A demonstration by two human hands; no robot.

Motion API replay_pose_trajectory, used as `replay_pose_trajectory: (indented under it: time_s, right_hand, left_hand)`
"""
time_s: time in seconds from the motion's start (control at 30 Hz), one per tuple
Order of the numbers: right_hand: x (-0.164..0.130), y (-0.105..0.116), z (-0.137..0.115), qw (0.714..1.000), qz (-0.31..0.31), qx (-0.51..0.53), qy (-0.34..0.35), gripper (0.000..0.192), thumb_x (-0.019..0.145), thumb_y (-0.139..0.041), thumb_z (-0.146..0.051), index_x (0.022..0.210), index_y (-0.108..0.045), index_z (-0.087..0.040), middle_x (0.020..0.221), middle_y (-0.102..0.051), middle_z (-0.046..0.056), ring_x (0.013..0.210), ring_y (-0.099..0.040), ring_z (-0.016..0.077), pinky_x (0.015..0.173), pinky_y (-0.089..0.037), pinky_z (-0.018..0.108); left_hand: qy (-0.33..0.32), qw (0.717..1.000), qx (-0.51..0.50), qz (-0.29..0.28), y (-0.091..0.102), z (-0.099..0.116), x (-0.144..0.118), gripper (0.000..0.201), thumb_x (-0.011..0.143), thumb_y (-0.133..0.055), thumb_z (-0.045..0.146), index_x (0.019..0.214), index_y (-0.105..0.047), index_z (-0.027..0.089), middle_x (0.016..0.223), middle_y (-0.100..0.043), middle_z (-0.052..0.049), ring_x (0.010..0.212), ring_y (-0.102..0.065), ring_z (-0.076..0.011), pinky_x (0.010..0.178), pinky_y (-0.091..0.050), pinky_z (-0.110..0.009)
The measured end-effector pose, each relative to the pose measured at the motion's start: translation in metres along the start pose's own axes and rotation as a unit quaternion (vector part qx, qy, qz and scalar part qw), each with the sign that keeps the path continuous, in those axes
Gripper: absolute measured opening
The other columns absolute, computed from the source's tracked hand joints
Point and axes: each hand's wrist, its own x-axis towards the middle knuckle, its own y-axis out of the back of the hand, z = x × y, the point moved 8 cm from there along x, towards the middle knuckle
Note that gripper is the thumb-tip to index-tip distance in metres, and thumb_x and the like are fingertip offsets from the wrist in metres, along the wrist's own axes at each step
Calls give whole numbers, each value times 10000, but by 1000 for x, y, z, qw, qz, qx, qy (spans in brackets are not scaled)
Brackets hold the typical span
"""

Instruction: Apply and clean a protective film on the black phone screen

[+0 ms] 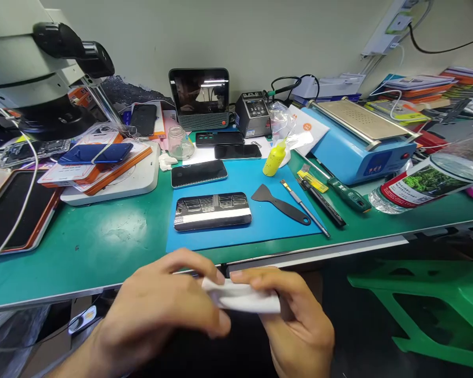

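Note:
In front of the table edge, a folded white tissue (246,301) is held between both hands. My right hand (297,315) is closed around its right part, fingers on top and thumb beneath. At its left end my left hand (161,299), slightly blurred, pinches it with the fingertips. Beyond the hands, a phone (213,219) with a glossy, reflecting face lies on the blue mat (236,242). Behind it is another phone (199,174) with a dark screen. A black plastic scraper (279,205) and a thin brush (304,207) lie to the right.
A yellow bottle (275,158), a green-handled screwdriver (349,194) and a black cutter (322,201) sit towards the right. Farther right are a blue heating machine (358,149) and a large plastic bottle (425,181). A microscope (35,68) overhangs the left. A green stool (429,299) stands below.

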Motion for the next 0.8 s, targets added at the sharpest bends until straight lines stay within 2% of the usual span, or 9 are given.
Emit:
replay_pose_trajectory:
  time_s: [0.07,0.13,0.2,0.3,0.43,0.53,0.63,0.73,0.8]
  right_hand:
    - [0,-2,-15,997,3,16,81,176,1071,-733,-221,1070,-840,-360,1065,-903,7,891,-855,222,799,-677,344]
    - [2,-5,-23,992,-11,44,115,133,1088,-731,-324,1051,-852,-366,1015,-908,8,756,-836,214,684,-650,342]
    - [8,-8,-24,991,-36,78,107,118,1082,-744,-368,1075,-861,-379,981,-909,5,697,-829,216,615,-635,337]
    - [17,-10,-18,989,-60,113,67,154,1077,-745,-315,1130,-865,-395,956,-907,6,726,-849,236,589,-646,334]
    - [27,-7,-16,992,-75,69,74,275,1084,-693,-188,1151,-870,-389,1020,-906,8,850,-865,243,732,-692,371]
    - [35,-12,-19,985,-136,13,107,420,1052,-650,-62,1254,-840,-377,1122,-899,6,993,-862,252,849,-691,412]
    - [42,-22,-25,969,-205,-18,135,458,1033,-644,-37,1302,-814,-366,1132,-896,6,1048,-851,261,915,-678,450]
    - [50,-33,-29,958,-240,-49,147,394,1058,-649,-78,1282,-809,-359,1106,-901,1,1041,-847,255,941,-676,456]
    - [53,-39,-32,955,-245,-71,151,378,1069,-650,-86,1291,-798,-354,1104,-900,-4,1025,-847,238,937,-681,437]
  left_hand:
    - [-19,999,11,-38,0,11,0,450,1175,-523,245,1551,-656,452,1056,-901,20,873,-869,-207,1031,-678,-422]
    - [4,997,37,-68,-2,14,2,343,1130,-647,300,1415,-757,457,1046,-899,36,965,-883,-239,953,-709,-381]
    - [-19,998,43,35,15,20,4,258,1145,-620,350,1282,-802,471,1034,-897,52,887,-881,-228,899,-726,-392]
    - [-40,991,54,115,25,23,3,302,1159,-585,357,1368,-743,508,1062,-894,52,882,-872,-211,856,-734,-392]
    - [-32,992,77,97,27,19,8,270,1159,-577,380,1289,-800,460,942,-892,36,830,-865,-226,841,-743,-414]
    - [-28,990,47,127,34,14,6,338,1186,-494,395,1196,-830,428,795,-856,35,673,-812,-207,774,-722,-406]
    - [27,985,34,165,42,-3,-1,293,1180,-518,350,1304,-763,454,966,-852,21,947,-827,-214,975,-691,-423]
    - [115,986,80,88,32,-27,0,389,1079,-686,586,1445,-689,452,1351,-793,-26,1324,-738,-261,1125,-633,-394]
    - [137,986,99,17,22,-38,6,461,1008,-770,638,1421,-713,441,1337,-809,-13,1237,-777,-233,1030,-646,-289]
